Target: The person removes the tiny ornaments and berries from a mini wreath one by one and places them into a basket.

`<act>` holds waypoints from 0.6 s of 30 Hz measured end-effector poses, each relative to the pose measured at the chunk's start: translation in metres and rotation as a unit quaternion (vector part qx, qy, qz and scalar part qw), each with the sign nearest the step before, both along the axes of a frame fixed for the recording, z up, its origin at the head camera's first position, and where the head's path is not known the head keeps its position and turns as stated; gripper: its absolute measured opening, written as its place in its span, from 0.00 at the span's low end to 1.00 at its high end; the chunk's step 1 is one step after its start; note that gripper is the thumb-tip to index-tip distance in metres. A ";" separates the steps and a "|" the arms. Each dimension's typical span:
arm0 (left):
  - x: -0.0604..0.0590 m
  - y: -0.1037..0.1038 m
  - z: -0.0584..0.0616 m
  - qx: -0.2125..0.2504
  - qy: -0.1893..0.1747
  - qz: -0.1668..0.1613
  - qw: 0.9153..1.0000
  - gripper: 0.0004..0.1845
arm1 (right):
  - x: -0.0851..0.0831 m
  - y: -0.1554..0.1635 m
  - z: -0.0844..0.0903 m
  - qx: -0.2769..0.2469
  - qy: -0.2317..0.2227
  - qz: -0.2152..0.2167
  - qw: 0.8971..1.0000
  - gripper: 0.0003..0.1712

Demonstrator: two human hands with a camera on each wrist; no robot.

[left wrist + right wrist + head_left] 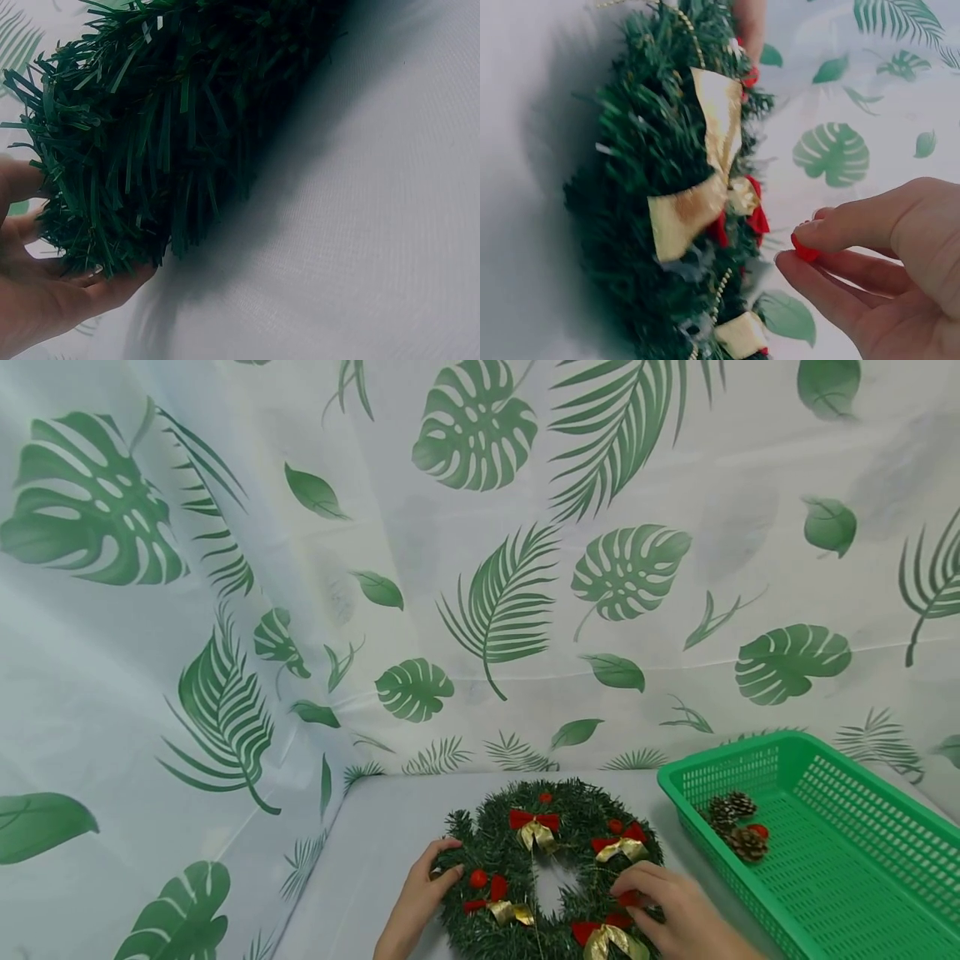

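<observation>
A green tinsel wreath [495, 810] with red and gold bows lies on the white-covered table. My left hand [423, 889] grips its left edge; in the left wrist view the fingers [112, 292] curl under the dark green strands [150, 135]. Over the wreath's right side, my right hand [675, 906] pinches a small red ball [806, 251] between thumb and fingertips. The right wrist view has the ball apart from the wreath, near a gold bow [720, 127]. Another red ball [478, 878] sits among the strands at the left.
To the right stands a green plastic basket [750, 893] with several pine cones [748, 843] and a red ball [759, 831] in its far left corner. A white curtain [525, 718] with green leaf prints hangs behind the table and along its left side.
</observation>
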State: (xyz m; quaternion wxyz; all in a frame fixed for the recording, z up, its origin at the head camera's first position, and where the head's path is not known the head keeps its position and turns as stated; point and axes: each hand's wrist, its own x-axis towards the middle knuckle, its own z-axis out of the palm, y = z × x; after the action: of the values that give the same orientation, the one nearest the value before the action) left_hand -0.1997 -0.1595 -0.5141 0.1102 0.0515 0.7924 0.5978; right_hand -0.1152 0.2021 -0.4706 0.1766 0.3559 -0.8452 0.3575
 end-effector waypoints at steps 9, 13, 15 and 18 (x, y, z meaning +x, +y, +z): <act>0.000 0.001 0.000 0.005 -0.004 0.003 1.000 0.24 | 0.003 0.027 0.018 0.018 -0.002 -0.031 0.999 0.25; 0.001 0.001 0.001 0.005 0.004 0.001 1.000 0.24 | 0.003 0.036 0.023 0.012 0.019 -0.042 0.999 0.30; 0.002 0.001 0.001 0.005 0.004 0.002 1.000 0.24 | 0.003 0.040 0.026 0.010 0.036 -0.047 0.998 0.31; 0.002 0.000 0.001 0.005 0.000 0.005 1.000 0.24 | 0.002 0.047 0.032 0.009 0.036 -0.055 0.998 0.32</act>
State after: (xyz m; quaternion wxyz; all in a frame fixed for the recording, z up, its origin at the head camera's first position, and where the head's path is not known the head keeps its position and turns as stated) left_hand -0.1975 -0.1591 -0.5132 0.1068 0.0481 0.7895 0.6024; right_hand -0.1127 0.2490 -0.4384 0.2235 0.3232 -0.8597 0.3263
